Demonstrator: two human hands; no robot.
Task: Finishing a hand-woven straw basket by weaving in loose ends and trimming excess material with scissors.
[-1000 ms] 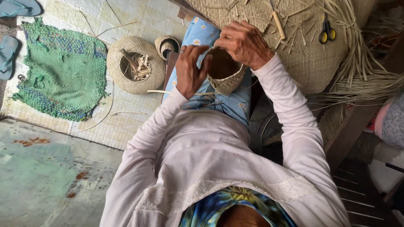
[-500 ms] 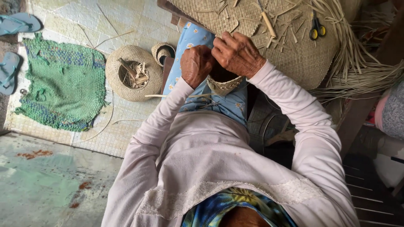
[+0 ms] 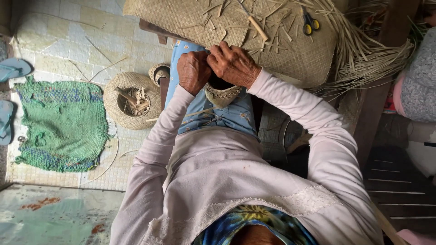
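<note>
Both hands, left hand [image 3: 194,70] and right hand [image 3: 234,63], pinch the rim of a small woven basket [image 3: 221,95]. Judged light, pliable, crushable; best gripped at the rim.

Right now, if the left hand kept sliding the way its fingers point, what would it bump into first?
The left hand points toward the right hand over the small woven basket, and they already seem to touch. So it would most likely meet the right hand's fingers first, though depth is hard to judge.

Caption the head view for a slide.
Both hands, left hand and right hand, grip a small woven basket over the lap.
</note>
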